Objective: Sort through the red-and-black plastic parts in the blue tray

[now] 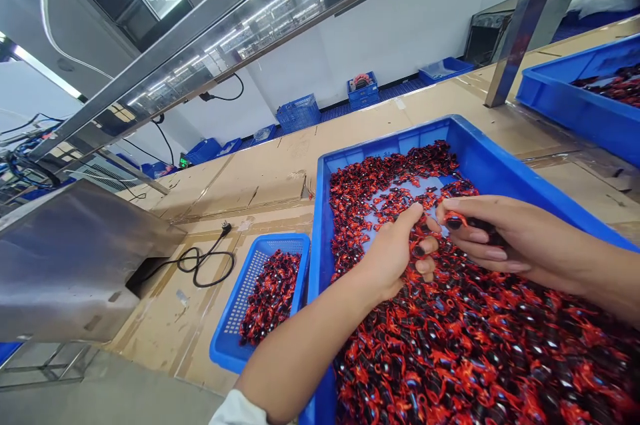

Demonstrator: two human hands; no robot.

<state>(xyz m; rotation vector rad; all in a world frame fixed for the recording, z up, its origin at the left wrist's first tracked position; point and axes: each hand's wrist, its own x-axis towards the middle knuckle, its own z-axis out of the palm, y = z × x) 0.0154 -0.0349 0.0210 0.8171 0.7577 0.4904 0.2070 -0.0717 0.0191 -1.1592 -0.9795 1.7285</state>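
A large blue bin in front of me is heaped with several small red-and-black parts. My left hand hovers over the heap with fingers curled around a few of these parts. My right hand is just to its right, fingertips pinching one red-and-black part near the left thumb. The two hands almost touch above the middle of the bin.
A small blue basket with more of the same parts sits left of the bin on the cardboard-covered bench. A black power cord lies beside a steel machine housing. Another blue bin stands at right behind a metal post.
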